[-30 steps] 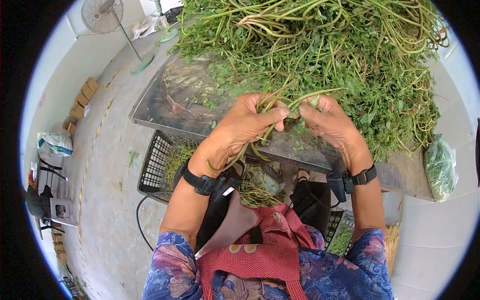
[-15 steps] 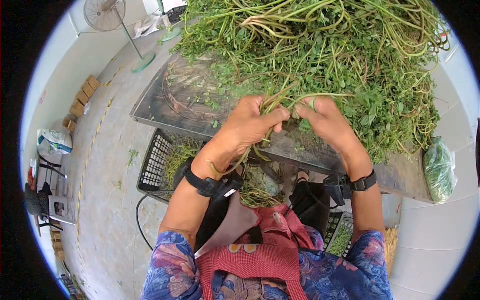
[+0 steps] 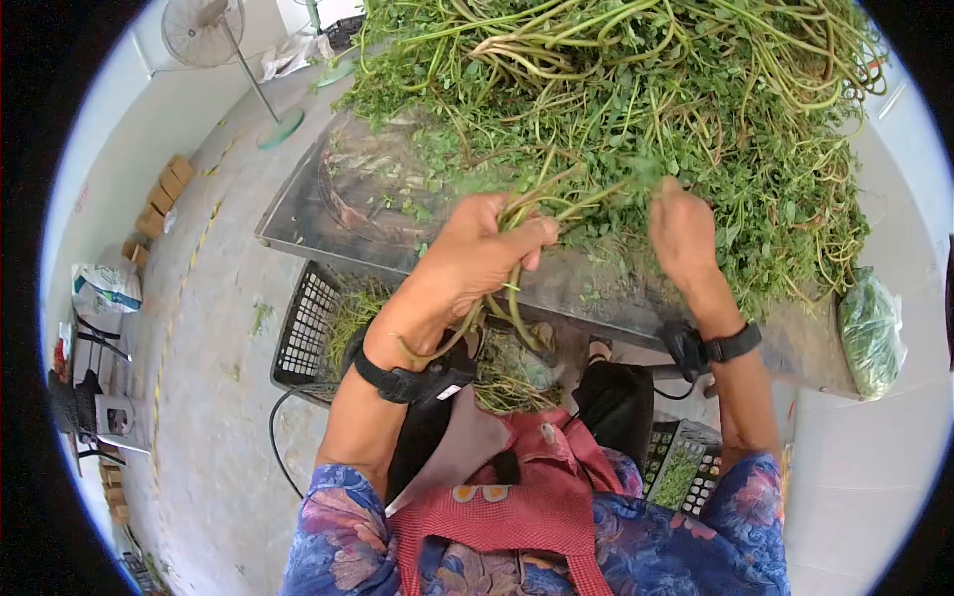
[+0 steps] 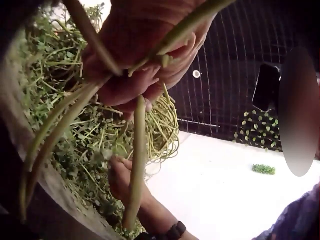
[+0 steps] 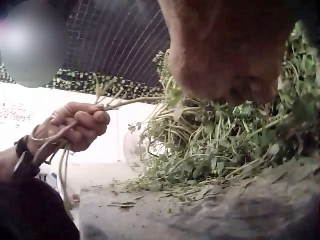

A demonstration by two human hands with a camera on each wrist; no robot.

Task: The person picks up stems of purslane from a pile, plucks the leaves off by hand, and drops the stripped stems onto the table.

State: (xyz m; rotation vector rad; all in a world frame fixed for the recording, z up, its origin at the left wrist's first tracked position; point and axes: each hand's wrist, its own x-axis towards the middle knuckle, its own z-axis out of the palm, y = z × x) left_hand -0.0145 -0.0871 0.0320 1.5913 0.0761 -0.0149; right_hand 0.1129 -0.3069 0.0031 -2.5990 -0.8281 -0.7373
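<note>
My left hand [image 3: 487, 248] grips a small bunch of long green stems [image 3: 517, 308] above the table's front edge. Their lower ends hang below the fist, and one curls back along the wrist. In the left wrist view, thick stems [image 4: 135, 175] stick out around the curled fingers. One stem [image 5: 132, 101] runs straight from the left fist toward my right hand [image 3: 683, 233]. That hand is curled beside the leafy pile, its fingertips pinching at the stem's blurred leafy end [image 3: 644, 171]. The big heap of leafy stems [image 3: 616, 109] lies just beyond both hands.
The dark table [image 3: 383, 223] carries scattered leaf bits. A plastic bag of greens [image 3: 874, 333] sits at its right edge. Below, a black crate [image 3: 308, 328] holds stems, and another tray [image 3: 681, 472] holds small greens. A standing fan [image 3: 204, 30] is at the far left.
My right hand has moved away to the right from the left hand, and the leafy stem end has swung back left toward its fingertips. The left hand keeps its bunch, shifted slightly left.
</note>
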